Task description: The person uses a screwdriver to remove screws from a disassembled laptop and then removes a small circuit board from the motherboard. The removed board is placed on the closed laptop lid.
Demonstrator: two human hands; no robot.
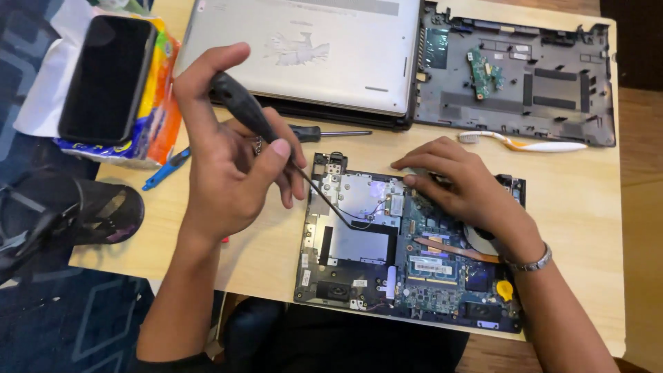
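On the pale wooden table (pixel 594 228), the left hand (pixel 231 166) grips a black-handled screwdriver (pixel 276 141), tip at four o'clock; the right hand (pixel 463 186) presses flat, holding nothing, on the opened dark laptop base (pixel 359 249).

There is a single view, from a camera worn on the person's head; it looks steeply down and slightly forward over a wooden table (pixel 594 207); it sits close, so both forearms enter from the bottom edge and the left hand (pixel 231 162) and right hand (pixel 459 183) fill the middle; the table's far edge lies near the top; floor shows at the left and right.
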